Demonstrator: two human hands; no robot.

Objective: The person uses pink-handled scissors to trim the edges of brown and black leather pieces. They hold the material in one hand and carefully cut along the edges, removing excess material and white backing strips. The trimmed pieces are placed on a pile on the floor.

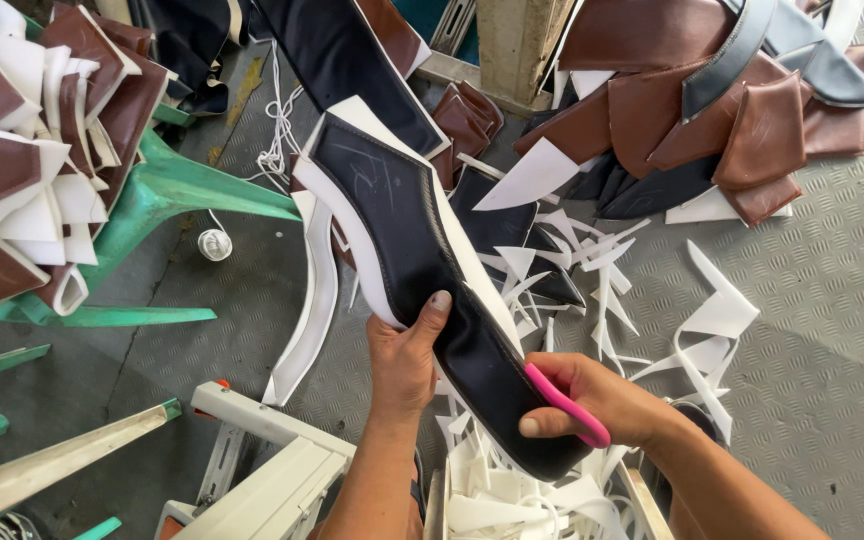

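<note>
left hand (402, 365): gripping black padded piece (422, 260) from the left
right hand (592, 400): wrapped round pink scissors (564, 402)
near: white scraps (512, 495)

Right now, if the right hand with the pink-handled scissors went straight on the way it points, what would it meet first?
The right hand points up-left along the black piece. Its pink-handled scissors would first meet that piece's white foam edge; the blades are hidden, so depth is uncertain.

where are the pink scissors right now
In the head view, the pink scissors are low and right of centre, in the right hand, against the edge of the black piece the left hand holds.
</note>
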